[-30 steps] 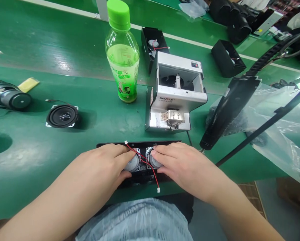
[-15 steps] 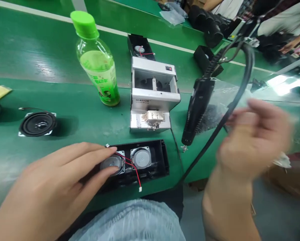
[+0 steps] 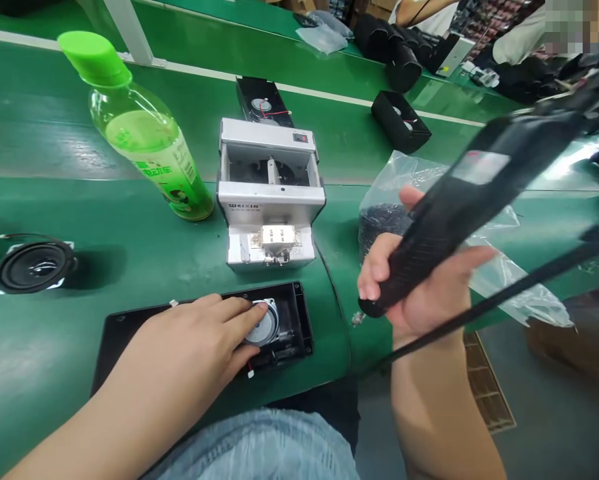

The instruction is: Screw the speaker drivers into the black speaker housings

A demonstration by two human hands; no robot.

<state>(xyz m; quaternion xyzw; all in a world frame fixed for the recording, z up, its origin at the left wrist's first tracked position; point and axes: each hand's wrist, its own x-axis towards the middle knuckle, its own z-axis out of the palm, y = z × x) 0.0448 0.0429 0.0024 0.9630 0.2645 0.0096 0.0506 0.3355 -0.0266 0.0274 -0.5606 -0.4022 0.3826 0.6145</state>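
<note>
Left hand (image 3: 199, 337): thumb and fingers narrowed about a grey-backed speaker (image 3: 264, 328), which lies under the fingertips inside a black enclosure (image 3: 303, 319). Right hand (image 3: 432, 293): holding a black driver (image 3: 444, 210), tilted across the palm, thumb extended; tip (image 3: 358, 319) left of that hand, apart from the enclosure. Step, as judged: steadying the speaker, readying the driver. Next move seems to call for a firm left hold and an upright tip. Obscured: enclosure contents beneath the left palm; driver blurred, tip indistinct.
</note>
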